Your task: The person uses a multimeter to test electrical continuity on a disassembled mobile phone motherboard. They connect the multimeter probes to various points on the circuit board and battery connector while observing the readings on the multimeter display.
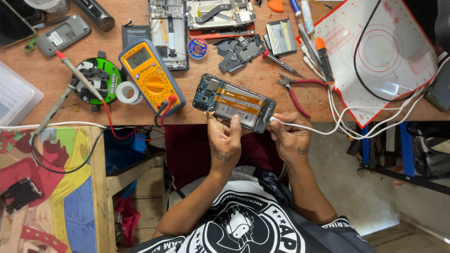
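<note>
The left hand (226,140) grips the opened smartphone (233,103) at the workbench (262,89) edge, just right of the yellow multimeter (149,75). The right hand (290,136) pinches a white cable plug (273,120) at the phone's right end.

The opened phone (234,102) lies at the workbench (262,89) edge; the multimeter (151,77) sits at its nine o'clock, pliers (296,91) at three, a dismantled frame (220,16) at twelve.
</note>
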